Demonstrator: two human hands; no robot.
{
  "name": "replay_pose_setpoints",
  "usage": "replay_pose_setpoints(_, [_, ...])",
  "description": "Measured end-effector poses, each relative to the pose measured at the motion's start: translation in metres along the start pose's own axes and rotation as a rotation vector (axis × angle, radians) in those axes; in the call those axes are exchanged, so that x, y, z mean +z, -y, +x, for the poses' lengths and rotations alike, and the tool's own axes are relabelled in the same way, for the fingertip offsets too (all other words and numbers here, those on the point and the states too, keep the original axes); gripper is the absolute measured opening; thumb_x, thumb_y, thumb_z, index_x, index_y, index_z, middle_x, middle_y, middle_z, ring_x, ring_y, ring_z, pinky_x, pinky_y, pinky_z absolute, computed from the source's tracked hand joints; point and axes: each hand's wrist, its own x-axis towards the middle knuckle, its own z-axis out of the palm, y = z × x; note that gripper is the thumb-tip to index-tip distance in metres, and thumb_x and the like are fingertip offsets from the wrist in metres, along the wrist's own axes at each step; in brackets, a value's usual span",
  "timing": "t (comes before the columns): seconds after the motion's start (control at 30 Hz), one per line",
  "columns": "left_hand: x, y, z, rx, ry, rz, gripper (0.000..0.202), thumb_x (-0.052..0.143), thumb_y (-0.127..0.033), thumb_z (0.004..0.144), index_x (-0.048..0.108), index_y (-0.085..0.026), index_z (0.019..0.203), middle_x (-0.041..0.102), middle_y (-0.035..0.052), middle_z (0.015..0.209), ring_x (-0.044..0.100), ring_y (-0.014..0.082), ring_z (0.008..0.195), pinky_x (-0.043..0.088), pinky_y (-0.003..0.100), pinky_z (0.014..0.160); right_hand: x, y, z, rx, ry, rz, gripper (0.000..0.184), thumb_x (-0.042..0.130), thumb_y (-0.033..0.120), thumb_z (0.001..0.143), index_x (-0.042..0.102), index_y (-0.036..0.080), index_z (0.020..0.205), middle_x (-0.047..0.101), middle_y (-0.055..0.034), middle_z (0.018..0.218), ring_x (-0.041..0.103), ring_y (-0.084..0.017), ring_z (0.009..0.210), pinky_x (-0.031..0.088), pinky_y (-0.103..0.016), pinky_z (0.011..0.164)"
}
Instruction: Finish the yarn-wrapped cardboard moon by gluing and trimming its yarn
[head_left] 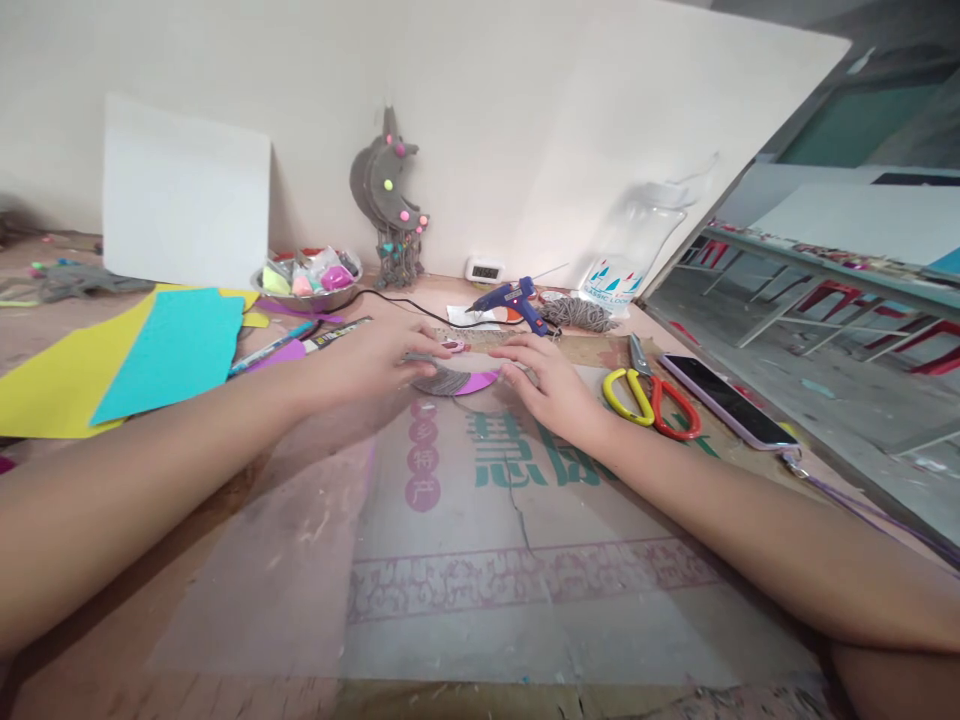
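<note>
A purple crescent (476, 382), wrapped in grey yarn over its left part, lies between my hands above a clear plastic sheet with printed characters. My left hand (379, 358) grips its yarn-covered end, thumb and fingers closed around it. At the bare purple tip, my right hand (551, 385) pinches the crescent between thumb and fingers. A grey strand of yarn (517, 505) trails down over the sheet toward me. Just behind the hands sits a blue glue gun (510, 298), with a ball of grey yarn (577, 313) beside it.
Scissors (652, 400) and a phone (727, 400) lie on the right. Yellow foam (45, 385) and blue foam sheets (169, 355) are at left, near a metal bowl (311, 298). A finished grey moon (386, 190) hangs on the wall; a plastic jar (637, 240) stands right.
</note>
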Motion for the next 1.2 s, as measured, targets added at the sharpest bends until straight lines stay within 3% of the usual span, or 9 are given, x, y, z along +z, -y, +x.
replay_pose_setpoints(0.03, [0.006, 0.000, 0.000, 0.046, 0.068, 0.026, 0.032, 0.051, -0.023, 0.083, 0.063, -0.029, 0.111, 0.062, 0.0024, 0.113, 0.055, 0.0183, 0.101, 0.040, 0.032, 0.088, 0.002, -0.002, 0.001, -0.008, 0.028, -0.016, 0.029, 0.041, 0.028, 0.091, 0.061, 0.018, 0.110, 0.057, -0.0099, 0.111, 0.050, -0.021, 0.108, 0.038, -0.038, 0.096])
replay_pose_setpoints(0.1, [0.015, 0.001, -0.002, 0.048, 0.091, 0.071, 0.031, 0.049, -0.024, 0.084, 0.064, -0.027, 0.111, 0.062, 0.0051, 0.110, 0.054, 0.0202, 0.101, 0.040, 0.035, 0.088, 0.006, -0.005, 0.001, -0.010, 0.096, -0.044, 0.031, 0.039, 0.029, 0.091, 0.061, 0.018, 0.111, 0.057, -0.0099, 0.117, 0.050, -0.022, 0.111, 0.038, -0.040, 0.097])
replay_pose_setpoints(0.27, [0.027, 0.007, -0.005, 0.024, 0.059, 0.057, 0.025, 0.049, -0.025, 0.086, 0.069, -0.023, 0.100, 0.064, 0.0059, 0.102, 0.055, 0.0187, 0.095, 0.040, 0.036, 0.086, 0.010, -0.006, 0.001, -0.027, 0.199, -0.054, 0.034, 0.037, 0.031, 0.092, 0.063, 0.020, 0.111, 0.060, -0.0075, 0.114, 0.051, -0.022, 0.110, 0.039, -0.041, 0.096])
replay_pose_setpoints(0.57, [0.029, -0.002, -0.004, 0.017, 0.008, 0.131, 0.020, 0.047, -0.025, 0.086, 0.067, -0.019, 0.089, 0.065, 0.0036, 0.091, 0.056, 0.0183, 0.092, 0.039, 0.033, 0.083, 0.010, -0.004, 0.003, -0.011, 0.206, -0.018, 0.032, 0.041, 0.030, 0.091, 0.064, 0.018, 0.109, 0.061, -0.0089, 0.112, 0.053, -0.022, 0.107, 0.039, -0.042, 0.096])
replay_pose_setpoints(0.77, [0.032, -0.011, -0.003, 0.006, 0.025, 0.235, 0.023, 0.039, -0.019, 0.087, 0.060, -0.016, 0.078, 0.062, 0.0073, 0.084, 0.056, 0.0210, 0.087, 0.038, 0.035, 0.079, 0.011, -0.004, 0.002, -0.027, 0.192, -0.025, 0.031, 0.042, 0.030, 0.090, 0.062, 0.021, 0.113, 0.060, -0.0090, 0.114, 0.053, -0.022, 0.109, 0.040, -0.043, 0.096])
replay_pose_setpoints(0.87, [0.029, -0.010, -0.005, -0.110, -0.007, 0.125, 0.022, 0.038, -0.022, 0.087, 0.058, -0.016, 0.080, 0.062, 0.0069, 0.083, 0.056, 0.0203, 0.085, 0.040, 0.035, 0.078, 0.010, -0.004, 0.000, -0.052, 0.203, -0.020, 0.031, 0.043, 0.029, 0.090, 0.062, 0.023, 0.113, 0.060, -0.0079, 0.116, 0.053, -0.022, 0.109, 0.039, -0.044, 0.096])
replay_pose_setpoints(1.07, [0.021, 0.009, -0.001, -0.448, -0.107, -0.566, 0.031, 0.028, -0.038, 0.091, 0.049, -0.017, 0.084, 0.065, 0.0050, 0.082, 0.062, 0.0149, 0.072, 0.048, 0.030, 0.068, 0.009, -0.004, 0.000, -0.036, 0.210, -0.002, 0.030, 0.044, 0.028, 0.089, 0.064, 0.023, 0.111, 0.060, -0.0085, 0.115, 0.054, -0.022, 0.107, 0.040, -0.043, 0.095])
replay_pose_setpoints(1.2, [0.017, 0.012, 0.000, -0.383, -0.139, -0.328, 0.037, 0.034, -0.044, 0.088, 0.056, -0.017, 0.076, 0.062, 0.0021, 0.074, 0.058, 0.0147, 0.071, 0.045, 0.029, 0.068, 0.009, -0.003, 0.001, -0.044, 0.214, -0.001, 0.031, 0.043, 0.027, 0.089, 0.064, 0.021, 0.112, 0.060, -0.0089, 0.115, 0.054, -0.021, 0.107, 0.040, -0.041, 0.094])
